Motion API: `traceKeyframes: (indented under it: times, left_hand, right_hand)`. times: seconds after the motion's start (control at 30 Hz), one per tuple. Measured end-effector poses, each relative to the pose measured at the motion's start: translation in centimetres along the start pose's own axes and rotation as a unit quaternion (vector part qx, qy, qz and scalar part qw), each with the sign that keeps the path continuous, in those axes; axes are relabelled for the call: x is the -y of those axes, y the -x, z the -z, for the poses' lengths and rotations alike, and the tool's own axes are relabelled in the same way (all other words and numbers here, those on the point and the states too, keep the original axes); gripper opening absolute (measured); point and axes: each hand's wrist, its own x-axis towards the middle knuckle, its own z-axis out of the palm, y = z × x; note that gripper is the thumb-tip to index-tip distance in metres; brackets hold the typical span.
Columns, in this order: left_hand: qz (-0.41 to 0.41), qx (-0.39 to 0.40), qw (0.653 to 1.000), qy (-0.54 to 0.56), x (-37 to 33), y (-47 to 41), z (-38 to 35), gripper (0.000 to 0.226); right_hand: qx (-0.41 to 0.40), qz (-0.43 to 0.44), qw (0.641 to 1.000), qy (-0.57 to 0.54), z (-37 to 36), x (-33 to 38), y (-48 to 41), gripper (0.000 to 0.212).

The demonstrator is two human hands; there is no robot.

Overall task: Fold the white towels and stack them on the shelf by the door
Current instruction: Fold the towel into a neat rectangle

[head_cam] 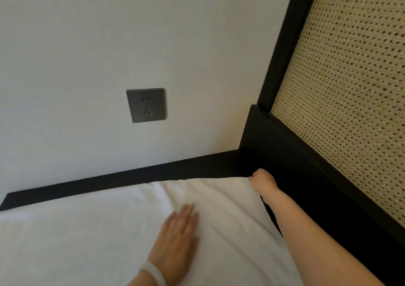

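**Towel corner gripped, cloth pressed flat**

Towel (122,226) fills the lower left of the frame, spread white against a black bed frame (285,152). Left hand (178,237) lies open, palm down, on it. Right hand (264,181) pinches its far corner at centre right. Best to keep the palm anchoring while drawing that corner over squarely, edges matched.

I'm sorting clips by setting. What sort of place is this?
Probably a bedroom, maybe a hotel room: white bedding on a dark frame, a woven cane headboard, and a wall socket.
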Motion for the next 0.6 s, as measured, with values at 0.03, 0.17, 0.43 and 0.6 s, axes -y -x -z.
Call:
traceKeyframes:
  times: [0.03,0.17,0.43,0.6]
  left_hand:
    - [-0.013,0.015,1.000,0.007,-0.7,-0.2,-0.4,0.050]
    - [0.014,0.061,0.998,-0.002,-0.8,-0.7,-1.7,0.055]
    - [0.000,0.068,0.998,-0.016,-1.0,-0.7,-1.9,0.060]
    - [-0.034,0.083,0.995,-0.046,-0.8,-0.5,-1.9,0.061]
  right_hand:
    - [0.008,-0.019,1.000,-0.003,-0.1,0.0,-0.3,0.020]
    - [0.048,-0.075,0.994,-0.070,0.1,-0.6,-1.1,0.019]
    - [0.058,-0.073,0.977,-0.191,0.1,0.2,-1.5,0.034]
    - [0.018,-0.064,0.967,-0.247,-0.7,-0.3,-2.5,0.027]
